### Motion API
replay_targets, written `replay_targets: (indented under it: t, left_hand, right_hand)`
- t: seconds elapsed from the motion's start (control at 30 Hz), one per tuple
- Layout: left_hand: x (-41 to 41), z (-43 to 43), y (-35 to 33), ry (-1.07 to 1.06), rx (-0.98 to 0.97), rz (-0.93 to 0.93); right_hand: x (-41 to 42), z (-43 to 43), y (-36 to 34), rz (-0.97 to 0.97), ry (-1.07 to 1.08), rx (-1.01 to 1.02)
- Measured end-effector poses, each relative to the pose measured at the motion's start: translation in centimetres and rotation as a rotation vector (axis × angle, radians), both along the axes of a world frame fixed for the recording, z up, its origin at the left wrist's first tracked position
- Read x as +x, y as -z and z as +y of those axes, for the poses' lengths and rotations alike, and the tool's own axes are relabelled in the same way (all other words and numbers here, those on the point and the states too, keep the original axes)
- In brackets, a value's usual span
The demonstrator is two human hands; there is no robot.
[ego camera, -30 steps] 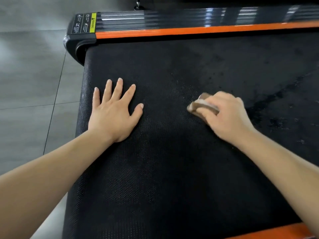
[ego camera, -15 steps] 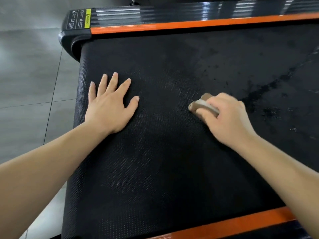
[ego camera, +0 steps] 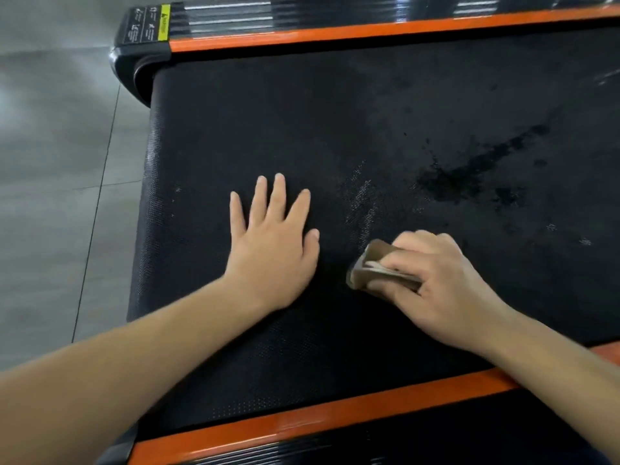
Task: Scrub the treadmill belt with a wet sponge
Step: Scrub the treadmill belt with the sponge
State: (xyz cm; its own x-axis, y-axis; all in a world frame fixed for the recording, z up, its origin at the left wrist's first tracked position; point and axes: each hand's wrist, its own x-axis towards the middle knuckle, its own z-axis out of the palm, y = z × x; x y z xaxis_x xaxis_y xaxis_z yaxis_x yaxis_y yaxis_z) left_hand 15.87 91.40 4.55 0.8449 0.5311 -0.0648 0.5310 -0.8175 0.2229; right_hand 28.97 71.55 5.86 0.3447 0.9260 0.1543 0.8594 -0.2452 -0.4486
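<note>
The black textured treadmill belt (ego camera: 335, 112) fills most of the view. My right hand (ego camera: 432, 286) grips a brown sponge (ego camera: 369, 266) and holds it down on the belt, near the middle and towards the near side. Only the sponge's left end shows past my fingers. My left hand (ego camera: 273, 239) lies flat on the belt just left of the sponge, fingers straight and spread. Dark wet patches (ego camera: 469, 172) and a faint pale streak (ego camera: 360, 199) mark the belt beyond the sponge.
An orange side rail (ego camera: 369, 31) runs along the far edge and another orange rail (ego camera: 302, 421) along the near edge. A black end cap with a warning label (ego camera: 144, 31) sits at the far left corner. Grey floor tiles (ego camera: 60, 162) lie to the left.
The sponge and my right hand have slid towards the near rail, leaving a pale streak behind. My left hand has shifted right and nearer on the belt. The view has tilted down.
</note>
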Motion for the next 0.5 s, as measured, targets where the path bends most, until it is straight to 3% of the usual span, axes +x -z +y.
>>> replay_targets:
  t: [0.07, 0.2, 0.37, 0.5]
  left_hand:
    - [-0.3, -1.1, 0.5, 0.006, 0.058, 0.01]
    - [-0.3, -1.2, 0.6, 0.008, 0.082, 0.027]
    - [-0.2, -1.5, 0.4, -0.009, 0.097, 0.044]
    - [-0.2, -1.6, 0.3, -0.022, 0.076, 0.05]
  right_hand:
    - [1.4, -0.6, -0.2, -0.046, -0.006, -0.014]
    - [4.1, 0.1, -0.6, -0.06, 0.234, 0.011]
    - [-0.5, -3.8, -0.8, 0.08, -0.108, -0.089]
    - [2.1, -3.2, -0.9, -0.031, 0.042, -0.032]
